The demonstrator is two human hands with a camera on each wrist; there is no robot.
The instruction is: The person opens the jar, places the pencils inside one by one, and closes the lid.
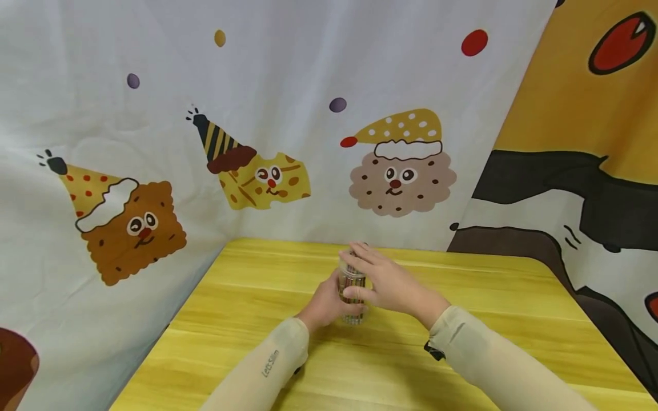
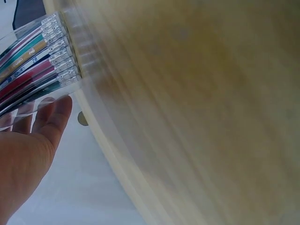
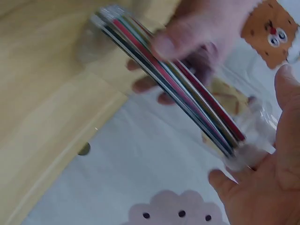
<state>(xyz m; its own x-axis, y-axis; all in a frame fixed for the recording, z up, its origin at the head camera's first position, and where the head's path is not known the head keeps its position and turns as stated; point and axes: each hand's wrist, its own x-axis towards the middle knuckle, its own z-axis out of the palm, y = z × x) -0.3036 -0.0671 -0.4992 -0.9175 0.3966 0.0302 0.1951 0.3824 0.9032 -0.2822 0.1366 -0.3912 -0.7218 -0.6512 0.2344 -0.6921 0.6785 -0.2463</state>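
Note:
A clear plastic jar [image 1: 353, 281] packed with colourful pencils [image 2: 26, 65] stands on the wooden table, upright in the head view. My left hand [image 1: 328, 301] grips its side from the left, fingers wrapped round the wall. Over the top, my right hand [image 1: 393, 282] holds the clear lid [image 3: 262, 124], its fingers across the upper end and its thumb lower at the side. In the right wrist view, my right palm lies against the lid end, while the left thumb presses the jar's middle. One pencil shows a 2B mark in the left wrist view.
The yellow wood-grain table [image 1: 247, 274] spreads around the jar. Just behind its far edge hangs a white cloth [image 1: 288, 68] printed with cartoon biscuits and cheese. A dark strap [image 1: 434, 350] shows at the right sleeve's cuff.

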